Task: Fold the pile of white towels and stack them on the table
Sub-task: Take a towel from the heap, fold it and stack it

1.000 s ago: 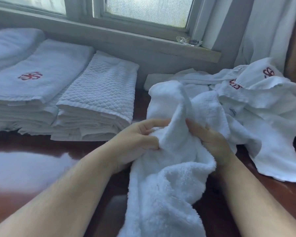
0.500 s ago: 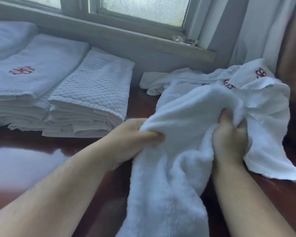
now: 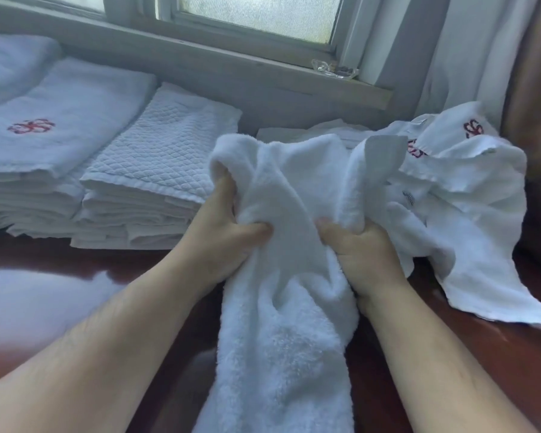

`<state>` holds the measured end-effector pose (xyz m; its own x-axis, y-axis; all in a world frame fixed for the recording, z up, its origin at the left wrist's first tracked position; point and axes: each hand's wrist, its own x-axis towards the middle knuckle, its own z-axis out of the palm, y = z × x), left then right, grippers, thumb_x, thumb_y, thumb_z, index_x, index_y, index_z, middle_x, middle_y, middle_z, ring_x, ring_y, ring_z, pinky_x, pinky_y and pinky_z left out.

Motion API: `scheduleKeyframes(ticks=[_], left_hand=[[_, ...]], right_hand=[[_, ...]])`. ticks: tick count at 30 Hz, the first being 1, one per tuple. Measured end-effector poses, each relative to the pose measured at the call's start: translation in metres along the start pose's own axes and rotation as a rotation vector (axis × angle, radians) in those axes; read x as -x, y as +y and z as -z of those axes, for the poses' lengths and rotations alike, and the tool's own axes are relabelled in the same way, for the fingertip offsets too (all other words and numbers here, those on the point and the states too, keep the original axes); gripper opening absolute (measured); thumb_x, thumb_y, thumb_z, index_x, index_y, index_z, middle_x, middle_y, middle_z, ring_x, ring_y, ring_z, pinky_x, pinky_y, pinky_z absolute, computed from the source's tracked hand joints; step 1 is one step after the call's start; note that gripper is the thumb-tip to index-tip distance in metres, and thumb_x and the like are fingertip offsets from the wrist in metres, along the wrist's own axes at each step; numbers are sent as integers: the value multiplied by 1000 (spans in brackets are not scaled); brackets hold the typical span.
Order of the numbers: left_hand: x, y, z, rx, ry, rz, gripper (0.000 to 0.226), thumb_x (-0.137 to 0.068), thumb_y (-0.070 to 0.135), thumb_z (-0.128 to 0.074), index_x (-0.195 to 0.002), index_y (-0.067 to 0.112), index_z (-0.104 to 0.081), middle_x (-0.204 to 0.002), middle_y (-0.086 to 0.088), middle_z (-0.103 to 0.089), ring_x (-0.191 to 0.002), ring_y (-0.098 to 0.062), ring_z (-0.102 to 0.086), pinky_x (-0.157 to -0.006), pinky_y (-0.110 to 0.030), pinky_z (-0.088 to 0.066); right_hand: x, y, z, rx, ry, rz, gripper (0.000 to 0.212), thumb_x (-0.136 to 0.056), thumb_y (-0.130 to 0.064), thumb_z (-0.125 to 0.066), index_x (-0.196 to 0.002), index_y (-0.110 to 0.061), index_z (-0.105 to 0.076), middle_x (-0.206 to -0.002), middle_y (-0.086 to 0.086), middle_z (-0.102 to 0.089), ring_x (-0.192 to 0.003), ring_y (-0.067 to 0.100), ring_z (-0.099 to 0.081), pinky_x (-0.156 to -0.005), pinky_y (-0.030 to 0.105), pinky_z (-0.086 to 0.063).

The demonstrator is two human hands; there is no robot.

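Note:
A fluffy white terry towel is bunched up in front of me and hangs down over the table's near edge. My left hand grips its left fold, fingers curled into the cloth. My right hand grips the right fold close beside it. Behind and to the right lies the loose pile of white towels with red embroidered marks. Two stacks of folded towels stand at the left: a quilted one and one with a red emblem.
The dark glossy wooden table reflects the window light at the left. A grey window sill runs along the back with a small clear object on it. White curtains hang at the right.
Both hands have shifted their grips along the towel and now hold it close together near its middle. The towel's top has bunched into two raised folds.

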<state>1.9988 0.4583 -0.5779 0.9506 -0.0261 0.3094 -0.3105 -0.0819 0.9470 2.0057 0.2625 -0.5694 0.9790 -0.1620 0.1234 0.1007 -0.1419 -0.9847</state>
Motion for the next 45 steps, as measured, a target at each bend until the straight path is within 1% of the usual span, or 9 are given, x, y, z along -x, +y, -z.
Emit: scheduleKeyframes(ticks=[8, 13, 20, 26, 29, 34, 38, 42, 45], left_hand=[[0, -5, -13, 87, 80, 63, 87, -84, 41, -65, -156, 34, -17, -135, 13, -61, -123, -6, -60, -97, -32, -55], [-7, -1, -5, -172, 147, -108, 64, -80, 3, -51, -138, 32, -52, -123, 0, -66, -118, -18, -61, -97, -41, -48], [-5, -7, -7, -381, 58, 289, 67, -83, 19, -55, -146, 34, -42, -139, 5, -59, -128, -21, -53, -108, -41, -44], [-3, -2, -6, -19, 163, 176, 84, -83, 39, -65, -157, 35, -25, -152, 8, -46, -136, -11, -48, -114, -41, -40], [0, -3, -10, 22, 170, 116, 73, -99, 35, -60, -159, 30, -18, -161, 8, -31, -146, -8, -33, -121, -39, -31], [16, 13, -11, 69, 240, 181, 67, -100, 39, -58, -157, 21, -28, -157, 1, -41, -141, -13, -42, -118, -38, -36], [48, 18, -3, 480, -208, 507, 45, -100, 39, -59, -134, 9, -61, -130, -14, -67, -118, -29, -66, -101, -45, -52], [74, 31, 14, 177, -603, 426, 48, -86, 26, -75, -129, 8, -64, -129, -10, -68, -120, -25, -65, -97, -32, -54], [82, 48, 15, -101, -582, 392, 36, -85, 18, -74, -118, 4, -69, -121, -17, -70, -111, -27, -66, -107, -48, -48]], right_hand=[[-4, 6, -1, 245, 166, 293, 54, -84, -4, -58, -128, -36, -59, -106, -15, -71, -104, 9, -65, -93, 41, -55], [-1, 4, 0, 37, -8, 238, 49, -78, 6, -55, -94, -36, -73, -87, -8, -75, -86, 13, -71, -73, 33, -57], [-1, 6, 3, -22, -87, 37, 13, -69, -15, -53, -59, -22, -56, -57, -5, -52, -56, 16, -51, -48, 28, -43], [4, 2, 5, 81, -492, -46, 62, -67, -66, -81, -109, -21, -75, -104, 5, -77, -96, 22, -74, -84, 40, -60], [11, 2, -2, 227, -606, 20, 45, -68, -48, -91, -107, -33, -74, -102, -7, -78, -95, 9, -74, -78, 28, -61], [13, 1, -16, 464, -363, 94, 13, -77, -19, -74, -88, -27, -72, -83, -9, -76, -78, 7, -71, -66, 27, -58], [15, 0, -11, 117, -63, -25, 8, -81, -15, -69, -84, -21, -73, -76, -7, -76, -69, 9, -72, -52, 21, -54], [17, -27, 7, 27, 13, -48, 20, -74, -27, -68, -92, -19, -73, -79, -6, -77, -72, 12, -74, -57, 27, -58], [18, -51, 29, -154, 254, 10, 26, -71, -29, -68, -95, -20, -70, -78, -12, -76, -72, 9, -73, -55, 21, -55]])
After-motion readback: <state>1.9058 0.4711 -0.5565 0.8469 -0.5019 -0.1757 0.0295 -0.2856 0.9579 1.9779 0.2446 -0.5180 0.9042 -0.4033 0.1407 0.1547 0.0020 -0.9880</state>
